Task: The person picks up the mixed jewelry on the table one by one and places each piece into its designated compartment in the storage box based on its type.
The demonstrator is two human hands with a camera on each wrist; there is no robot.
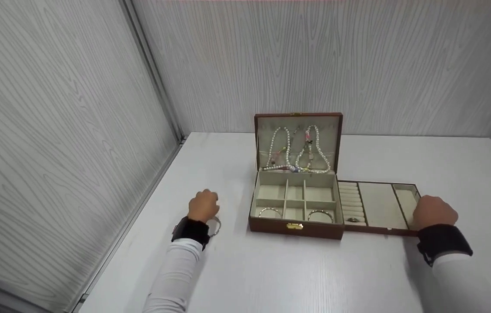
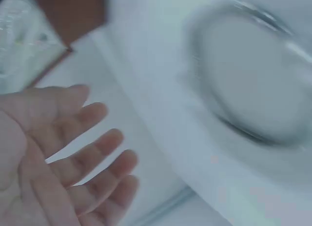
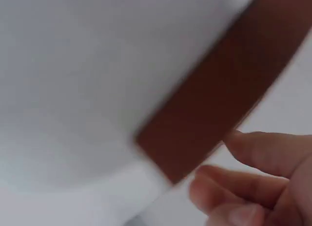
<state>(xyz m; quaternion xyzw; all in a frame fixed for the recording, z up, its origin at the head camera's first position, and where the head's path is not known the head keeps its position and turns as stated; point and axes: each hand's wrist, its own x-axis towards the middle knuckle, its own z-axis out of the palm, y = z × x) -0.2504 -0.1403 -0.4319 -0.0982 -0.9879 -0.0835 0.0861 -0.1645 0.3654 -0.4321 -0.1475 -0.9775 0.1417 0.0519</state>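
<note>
My left hand (image 1: 204, 206) is left of the jewelry box, palm showing and fingers spread loosely with nothing held in the left wrist view. A silvery bracelet (image 1: 216, 227) lies on the table beside that wrist, blurred and large in the left wrist view. The right hand (image 1: 435, 211) is at the right end of a brown jewelry tray (image 1: 386, 230). In the right wrist view its thumb and index fingertips come right up to the edge of a brown wall (image 3: 209, 84), loosely bent and apart. Under the back of the hand, the tray's right rim is partly hidden.
The brown jewelry box (image 1: 267, 226) stands open in the middle. Pearl-like necklaces (image 1: 319, 150) hang in its upright lid. Two bracelets (image 1: 320, 212) lie in front compartments. The tray's ring rolls (image 1: 349, 200) hold a small dark ring (image 1: 352, 220). Pale wood-grain walls (image 1: 315, 65) bound the table.
</note>
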